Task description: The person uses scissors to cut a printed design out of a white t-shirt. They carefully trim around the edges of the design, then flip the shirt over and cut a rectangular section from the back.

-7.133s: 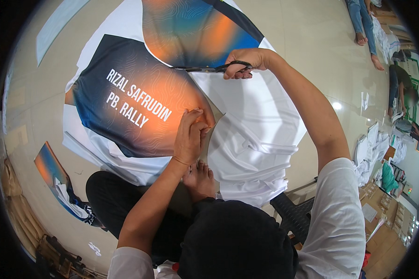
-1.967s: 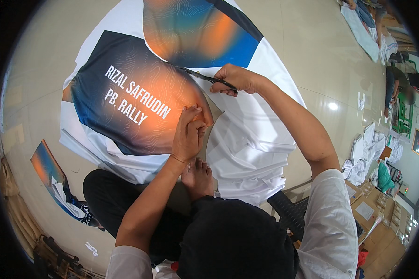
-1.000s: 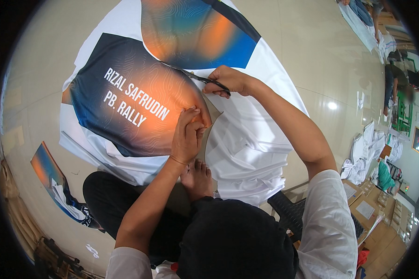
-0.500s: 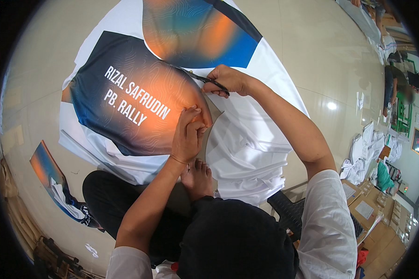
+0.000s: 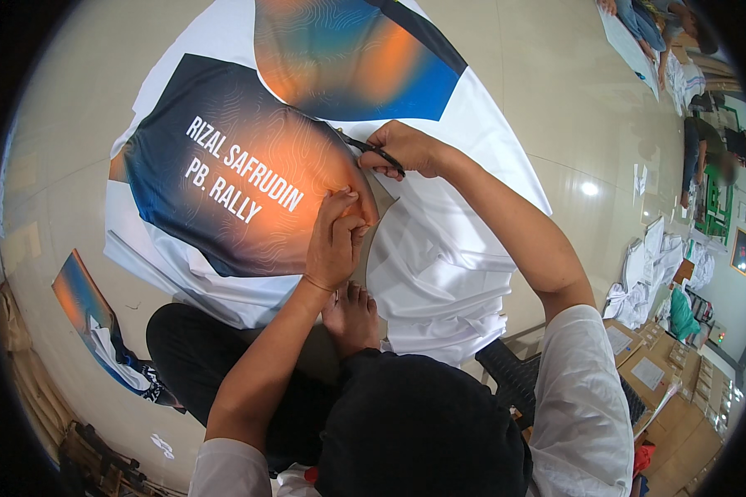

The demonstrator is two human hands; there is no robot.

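Note:
A large white fabric sheet is spread over the floor, printed with a dark blue and orange garment panel [image 5: 240, 240] that carries white lettering. My right hand [image 5: 414, 149] grips black-handled scissors [image 5: 383, 155] at the panel's upper right edge, where the white cloth [image 5: 439, 224] is parted from the print. Bent fingers of my left hand [image 5: 333, 248] hold the panel's lower right edge, near the tip of the cut. Above lies a second blue and orange printed panel [image 5: 365, 66], on the same sheet.
My bare foot [image 5: 354, 319] rests beside the cloth's near edge. At the left, a printed fabric piece [image 5: 87, 302] lies on the tiled floor. Cardboard boxes [image 5: 655, 373] and white fabric piles [image 5: 638, 273] stand to the right. Other people are at the far right.
My right hand has shifted slightly and turned with the scissors, and less of the blades shows. My left hand stays in the same place on the panel.

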